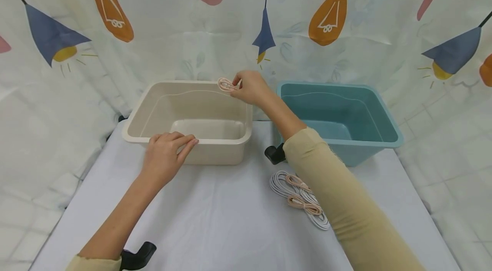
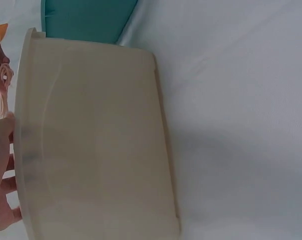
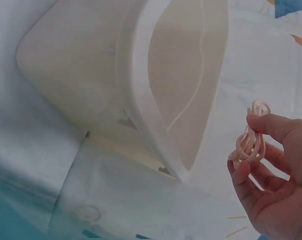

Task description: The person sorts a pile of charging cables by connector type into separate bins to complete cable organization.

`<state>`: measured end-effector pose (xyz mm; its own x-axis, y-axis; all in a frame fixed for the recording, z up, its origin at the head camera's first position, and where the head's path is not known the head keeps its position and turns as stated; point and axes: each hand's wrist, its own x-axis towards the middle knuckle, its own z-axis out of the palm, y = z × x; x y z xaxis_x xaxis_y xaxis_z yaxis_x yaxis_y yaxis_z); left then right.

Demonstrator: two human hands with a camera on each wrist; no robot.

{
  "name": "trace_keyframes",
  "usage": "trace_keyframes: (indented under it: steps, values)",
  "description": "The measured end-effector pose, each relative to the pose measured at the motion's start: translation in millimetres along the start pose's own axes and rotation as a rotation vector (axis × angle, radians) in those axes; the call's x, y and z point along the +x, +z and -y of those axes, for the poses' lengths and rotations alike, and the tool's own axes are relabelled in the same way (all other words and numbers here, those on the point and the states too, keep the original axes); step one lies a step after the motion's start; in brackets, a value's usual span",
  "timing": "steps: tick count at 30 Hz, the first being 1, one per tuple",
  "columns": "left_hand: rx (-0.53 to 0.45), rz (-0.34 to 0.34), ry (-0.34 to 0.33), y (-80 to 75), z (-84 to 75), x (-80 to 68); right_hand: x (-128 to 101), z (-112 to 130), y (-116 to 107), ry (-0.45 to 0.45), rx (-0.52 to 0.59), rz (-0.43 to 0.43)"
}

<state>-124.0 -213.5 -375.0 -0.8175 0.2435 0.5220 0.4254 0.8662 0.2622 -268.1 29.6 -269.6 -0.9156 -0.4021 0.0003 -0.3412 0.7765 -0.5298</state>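
My right hand pinches a small coiled bundle of pale pink cord between thumb and fingers. It is above the back right corner of a beige plastic bin. In the right wrist view the cord's loops stick out past the fingertips, beside the bin's rim. My left hand rests on the front rim of the same bin, fingers fairly straight and touching the edge. Inside, the visible part of the bin's floor is bare.
A teal bin stands to the right, partly behind my right forearm. Coils of white cord with pink cord bundles on them lie on the white-covered table in front of it, partly covered by my sleeve. A printed curtain hangs behind.
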Motion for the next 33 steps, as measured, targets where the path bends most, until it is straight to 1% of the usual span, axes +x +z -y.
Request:
trace_keyframes:
  steps: [4,7,13,16,19,24,33]
  values:
    - [0.001,0.016,-0.007,-1.7,0.1,0.8,7,0,-1,0.008,-0.016,-0.002]
    - [0.005,0.032,-0.015,-2.6,-0.1,1.6,9,-1,-2,0.018,0.002,-0.002]
    - [0.011,0.047,-0.028,-3.4,-0.7,2.2,3,-5,-1,0.028,0.057,0.044]
    - [0.015,0.049,-0.031,-3.5,-0.5,2.2,-4,-8,0,0.02,0.077,0.046]
    - [0.016,0.057,-0.036,-3.5,-0.1,2.0,-14,-11,0,0.005,0.1,0.033]
    - [0.018,0.071,-0.041,-3.2,0.3,1.7,-31,-18,-1,-0.021,0.107,0.005]
    - [0.01,0.041,-0.028,-2.7,-0.2,1.6,-61,-28,-8,-0.022,0.127,-0.047]
